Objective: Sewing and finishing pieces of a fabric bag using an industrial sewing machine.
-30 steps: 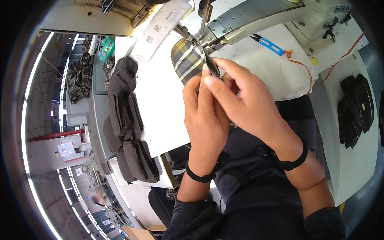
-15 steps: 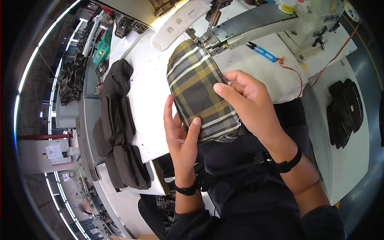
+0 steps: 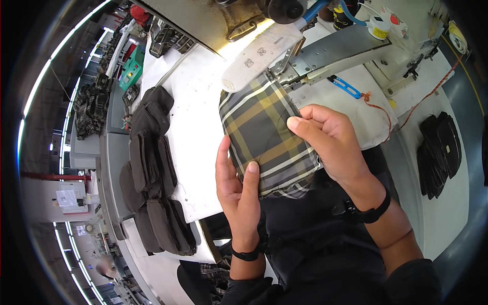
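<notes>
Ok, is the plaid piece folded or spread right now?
Spread, as far as shows: the plaid piece presents a broad checked face between the left hand and right hand. Its far end is partly hidden.

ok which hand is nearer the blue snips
Right. The right hand, on the right edge of the plaid cloth, is just below the blue snips in the picture; the left hand, at the cloth's lower left, is farther off.
</notes>
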`<state>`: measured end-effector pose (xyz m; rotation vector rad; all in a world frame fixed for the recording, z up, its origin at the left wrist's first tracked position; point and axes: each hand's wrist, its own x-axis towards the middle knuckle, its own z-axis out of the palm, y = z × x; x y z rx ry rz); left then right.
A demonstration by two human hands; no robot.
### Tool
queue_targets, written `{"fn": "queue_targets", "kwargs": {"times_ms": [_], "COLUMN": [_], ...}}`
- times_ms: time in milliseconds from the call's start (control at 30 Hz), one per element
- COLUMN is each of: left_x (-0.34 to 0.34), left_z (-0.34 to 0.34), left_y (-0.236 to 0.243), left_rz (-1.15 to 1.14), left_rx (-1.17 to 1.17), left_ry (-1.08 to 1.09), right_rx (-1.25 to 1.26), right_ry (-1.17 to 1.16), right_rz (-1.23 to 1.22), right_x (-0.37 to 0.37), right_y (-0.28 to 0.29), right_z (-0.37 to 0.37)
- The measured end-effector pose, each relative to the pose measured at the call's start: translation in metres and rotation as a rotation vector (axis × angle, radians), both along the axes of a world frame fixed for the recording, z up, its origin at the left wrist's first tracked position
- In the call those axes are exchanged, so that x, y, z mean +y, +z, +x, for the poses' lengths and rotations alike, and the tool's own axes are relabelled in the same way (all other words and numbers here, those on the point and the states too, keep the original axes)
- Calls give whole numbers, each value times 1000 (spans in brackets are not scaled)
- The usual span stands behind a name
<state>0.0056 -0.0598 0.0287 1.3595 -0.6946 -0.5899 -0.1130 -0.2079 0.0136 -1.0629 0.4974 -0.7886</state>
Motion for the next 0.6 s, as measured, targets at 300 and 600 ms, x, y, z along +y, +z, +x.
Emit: {"fn": "queue_targets", "kwargs": {"times_ms": [300,600], "left_x": [-15,-32], "left_z": [24,39], "left_y": [4,11], "left_rz": [-15,-12], "left_rx": [-58,-133], "left_ry": [23,16], "right_rx": [-61,-133], "right_ry": [11,-43], "right_rz": [76,61], "right_x": [-15,-24], "right_y": [-1,5], "right_z": [22,33]}}
